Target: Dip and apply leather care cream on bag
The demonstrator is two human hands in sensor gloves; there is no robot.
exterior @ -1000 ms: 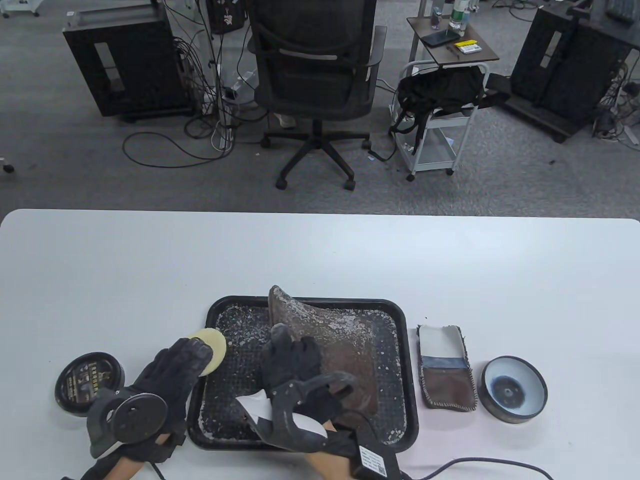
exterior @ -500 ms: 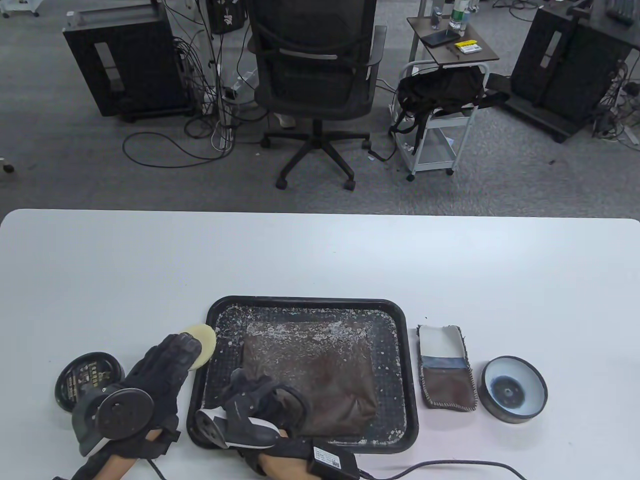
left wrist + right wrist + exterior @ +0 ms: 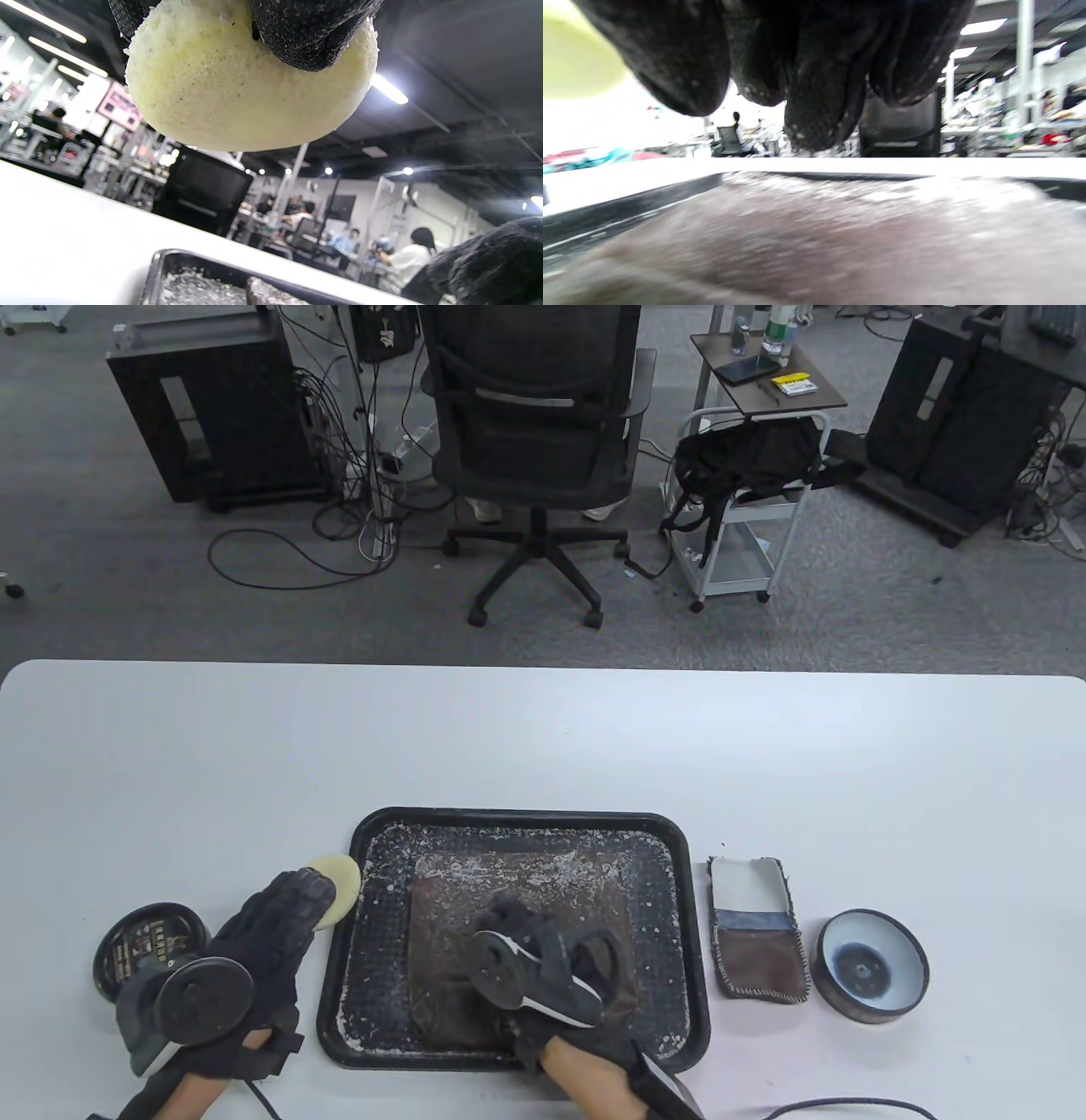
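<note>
Lying flat in the black tray (image 3: 691, 899) at lower centre of the table view, the brown leather bag (image 3: 526, 891) is flecked with white. The right hand (image 3: 543, 959) rests on it, fingers relaxed. At lower left, the left hand (image 3: 271, 933) pinches a pale yellow sponge (image 3: 337, 882) just beside the tray's left rim, near the cream tin (image 3: 144, 942) on the worktop (image 3: 543, 738).

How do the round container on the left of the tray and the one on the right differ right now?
The left container is black with gold print on top, partly hidden behind the left hand. The right container faces up, showing a pale blue-white inside with a dark centre, and nothing covers it. Both are round and sit on the white table.
</note>
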